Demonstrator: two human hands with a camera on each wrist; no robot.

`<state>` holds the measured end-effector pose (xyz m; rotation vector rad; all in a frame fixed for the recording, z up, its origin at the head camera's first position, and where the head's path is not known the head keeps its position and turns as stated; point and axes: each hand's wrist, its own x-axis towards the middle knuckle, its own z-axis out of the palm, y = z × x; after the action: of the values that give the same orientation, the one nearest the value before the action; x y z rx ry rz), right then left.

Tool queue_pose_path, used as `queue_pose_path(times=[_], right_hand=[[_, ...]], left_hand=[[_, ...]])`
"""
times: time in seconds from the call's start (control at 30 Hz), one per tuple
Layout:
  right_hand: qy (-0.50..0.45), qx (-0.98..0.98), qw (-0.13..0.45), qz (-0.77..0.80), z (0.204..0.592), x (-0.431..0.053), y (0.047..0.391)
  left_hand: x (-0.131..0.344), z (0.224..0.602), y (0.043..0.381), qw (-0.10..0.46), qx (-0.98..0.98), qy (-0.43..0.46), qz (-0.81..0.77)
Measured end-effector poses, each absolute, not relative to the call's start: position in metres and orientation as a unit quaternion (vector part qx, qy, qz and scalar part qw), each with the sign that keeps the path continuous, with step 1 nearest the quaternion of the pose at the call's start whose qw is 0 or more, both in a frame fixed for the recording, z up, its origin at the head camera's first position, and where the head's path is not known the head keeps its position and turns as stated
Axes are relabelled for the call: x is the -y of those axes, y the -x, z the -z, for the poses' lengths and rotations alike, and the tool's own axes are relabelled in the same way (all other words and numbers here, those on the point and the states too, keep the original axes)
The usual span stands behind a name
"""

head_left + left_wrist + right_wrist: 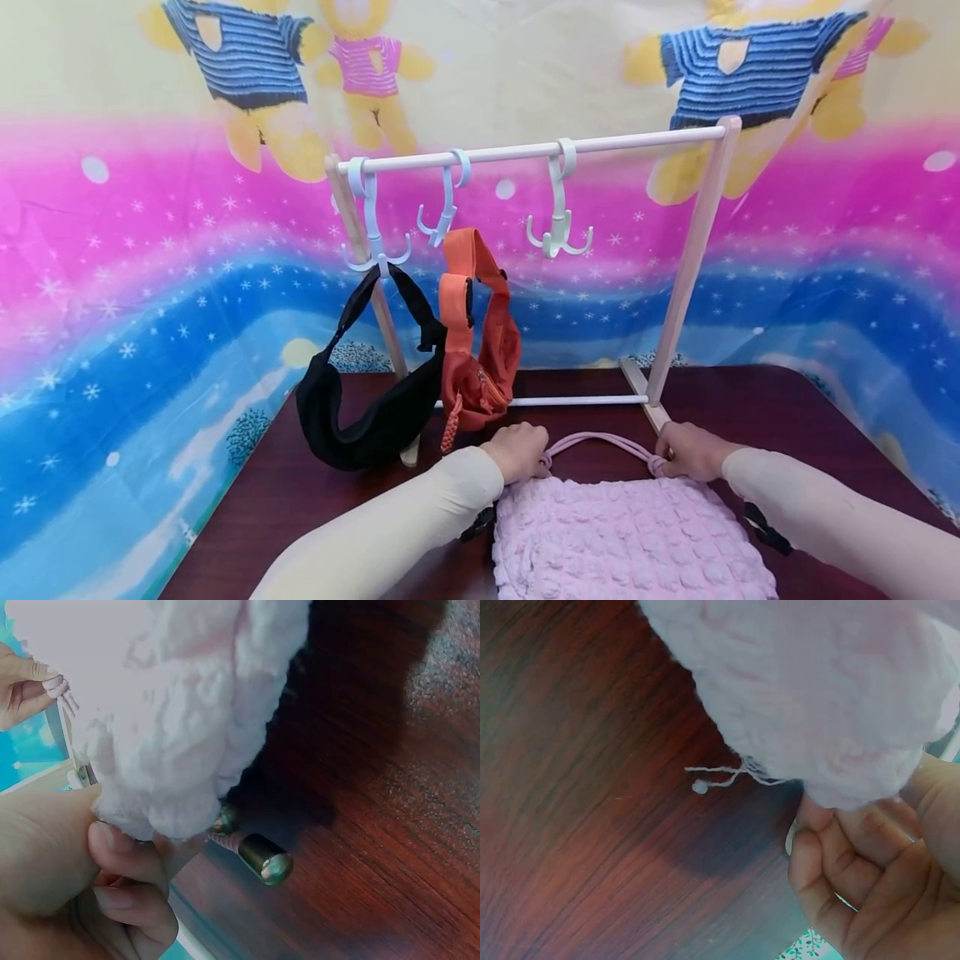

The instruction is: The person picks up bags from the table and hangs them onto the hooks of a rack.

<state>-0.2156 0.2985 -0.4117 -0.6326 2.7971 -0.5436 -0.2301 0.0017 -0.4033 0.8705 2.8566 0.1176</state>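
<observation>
"Can you read any label?"

"Too small to tell. On the orange bag (468, 392), near the middle of the head view, I can make out a zip and a braided pull."

"And the surface?"

"A dark red-brown counter (810, 442), its grain clear in both wrist views. A wooden rack (690, 258) stands on it, white bar towards twelve o'clock."

"What's behind?"

"A printed cloth (112, 192): bears in striped shirts above pink and blue bands with snowflakes (a loud sort of wall)."

"What hangs there?"

"The black bag (367, 442), between seven and eight o'clock, from the leftmost hook (372, 217). The orange one is below the next hook (447, 196). A pale green hook (558, 232) is at one."

"Where's the pink bag (630, 533)?"

"At five o'clock, over the counter's near side, puckered all over, its cord handle (592, 435) arched above. The left hand (517, 452) pinches its ten o'clock corner and the right hand (692, 452) its one o'clock corner, both beside the handle's knots, fingers curled."
</observation>
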Motion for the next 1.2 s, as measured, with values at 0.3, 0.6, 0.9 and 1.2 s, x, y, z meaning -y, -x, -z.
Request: queue_pose_path(times=[0.3,0.6,0.9,1.2], right_hand=[[0.221,-0.951,0.108,0.186,0.4087,-0.2973,0.2154],[0.219,-0.950,0.105,0.197,0.4101,-0.2976,0.2143],[0.228,-0.945,0.104,0.208,0.4112,-0.2964,0.2125],[0.242,-0.939,0.128,0.209,0.4073,-0.2972,0.2161]], left_hand=[[-0.0022,0.4033,0.2300,0.081,-0.954,-0.288,-0.034],[-0.0018,0.4072,0.2305,0.081,-0.956,-0.278,-0.041],[0.0016,0.4090,0.2282,0.076,-0.960,-0.265,-0.050],[-0.0011,0.4071,0.2252,0.063,-0.958,-0.276,-0.037]])
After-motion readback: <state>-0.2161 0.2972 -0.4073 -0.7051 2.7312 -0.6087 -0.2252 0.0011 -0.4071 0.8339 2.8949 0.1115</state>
